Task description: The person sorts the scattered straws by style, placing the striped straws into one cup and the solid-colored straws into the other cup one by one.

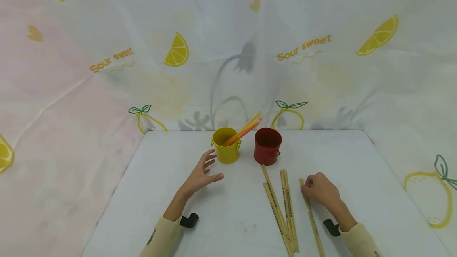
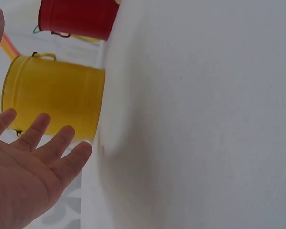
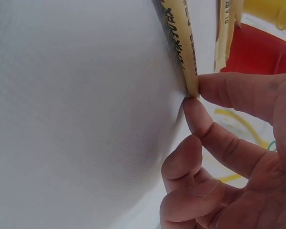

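The right hand (image 1: 323,191) pinches the upper end of a paper-wrapped stick (image 1: 310,208) lying on the table's right part; in the right wrist view thumb and forefinger meet at the tip of the wrapped stick (image 3: 181,43). Fingers spread, the left hand (image 1: 200,175) hovers empty just below and left of the yellow bucket (image 1: 227,153), which holds orange and yellow sticks (image 1: 246,130). In the left wrist view that hand (image 2: 31,171) is near the yellow bucket (image 2: 57,98). Several more wrapped sticks (image 1: 276,213) lie between the hands.
A red bucket (image 1: 267,156) stands right of the yellow one, near the back edge of the white table (image 1: 153,181). Behind the table hangs a pale cloth (image 1: 228,50) printed with lemons.
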A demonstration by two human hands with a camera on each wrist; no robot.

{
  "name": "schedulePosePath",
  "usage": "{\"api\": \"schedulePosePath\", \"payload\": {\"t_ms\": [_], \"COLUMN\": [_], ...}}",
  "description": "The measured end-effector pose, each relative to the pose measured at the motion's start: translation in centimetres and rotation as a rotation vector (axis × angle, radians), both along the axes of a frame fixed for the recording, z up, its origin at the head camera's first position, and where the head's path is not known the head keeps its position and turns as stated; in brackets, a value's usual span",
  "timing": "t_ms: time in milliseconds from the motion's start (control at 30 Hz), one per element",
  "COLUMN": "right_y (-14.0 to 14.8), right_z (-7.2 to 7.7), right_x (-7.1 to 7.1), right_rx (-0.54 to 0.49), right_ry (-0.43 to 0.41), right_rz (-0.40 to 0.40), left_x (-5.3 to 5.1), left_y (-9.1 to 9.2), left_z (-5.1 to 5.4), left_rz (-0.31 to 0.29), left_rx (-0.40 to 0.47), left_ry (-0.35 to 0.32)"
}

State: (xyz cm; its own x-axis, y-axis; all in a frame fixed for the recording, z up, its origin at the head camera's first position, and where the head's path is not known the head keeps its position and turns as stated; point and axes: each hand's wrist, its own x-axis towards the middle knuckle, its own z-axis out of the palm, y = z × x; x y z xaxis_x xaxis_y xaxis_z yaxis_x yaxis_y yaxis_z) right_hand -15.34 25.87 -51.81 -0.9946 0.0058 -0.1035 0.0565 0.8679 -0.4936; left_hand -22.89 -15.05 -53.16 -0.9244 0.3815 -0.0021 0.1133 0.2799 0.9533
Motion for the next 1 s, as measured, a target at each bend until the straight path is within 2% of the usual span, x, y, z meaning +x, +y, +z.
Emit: {"api": "schedulePosePath", "payload": {"t_ms": [233, 467, 633, 667, 867, 900, 1000], "right_y": [0.2, 0.1, 0.1, 0.1, 0.2, 0.2, 0.2], "right_z": [0.0, -0.2, -0.1, -0.1, -0.4, -0.5, -0.7], "right_x": [0.0, 0.1, 0.1, 0.1, 0.0, 0.0, 0.0], "right_rx": [0.002, -0.016, -0.025, -0.028, -0.044, -0.048, -0.062], "right_ry": [0.003, -0.010, -0.014, -0.013, -0.002, 0.000, 0.002], "right_rz": [-0.005, -0.013, -0.025, -0.027, -0.032, -0.032, -0.035], "left_x": [0.5, 0.3, -0.3, -0.2, -1.4, -1.8, -2.3], "left_y": [2.5, 4.6, 6.1, 6.5, 8.7, 9.1, 10.2], "left_z": [0.6, 0.7, 0.4, 0.8, 0.6, 0.1, 0.1], "left_rz": [-0.088, -0.147, -0.175, -0.179, -0.186, -0.182, -0.180], "left_rx": [-0.001, 0.029, 0.042, 0.045, 0.052, 0.051, 0.056], "left_ry": [0.022, 0.016, 0.028, 0.024, 0.043, 0.052, 0.051]}}
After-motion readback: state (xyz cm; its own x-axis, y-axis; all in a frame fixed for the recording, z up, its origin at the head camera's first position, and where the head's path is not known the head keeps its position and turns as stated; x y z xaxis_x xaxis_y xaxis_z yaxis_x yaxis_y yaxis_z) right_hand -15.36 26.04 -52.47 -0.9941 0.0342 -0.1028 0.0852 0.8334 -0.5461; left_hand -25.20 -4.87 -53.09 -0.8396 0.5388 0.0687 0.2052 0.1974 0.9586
